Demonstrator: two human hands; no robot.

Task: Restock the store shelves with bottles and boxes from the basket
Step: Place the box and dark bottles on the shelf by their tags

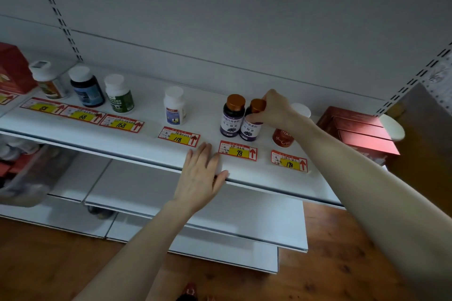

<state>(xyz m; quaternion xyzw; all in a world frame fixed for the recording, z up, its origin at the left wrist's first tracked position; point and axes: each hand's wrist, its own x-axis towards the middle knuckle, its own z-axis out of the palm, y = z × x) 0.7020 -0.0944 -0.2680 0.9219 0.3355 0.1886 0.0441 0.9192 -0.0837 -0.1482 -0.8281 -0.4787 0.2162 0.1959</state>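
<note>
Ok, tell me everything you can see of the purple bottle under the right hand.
The purple bottle is small and dark, plastic by its look, with a coppery screw cap and a pale label bearing printed characters and a picture of dark berries. It stands roughly upright on the white shelf, behind the price tag marked 98, close against a matching bottle to the left in view. The right hand grips its cap and shoulder from above.
</note>
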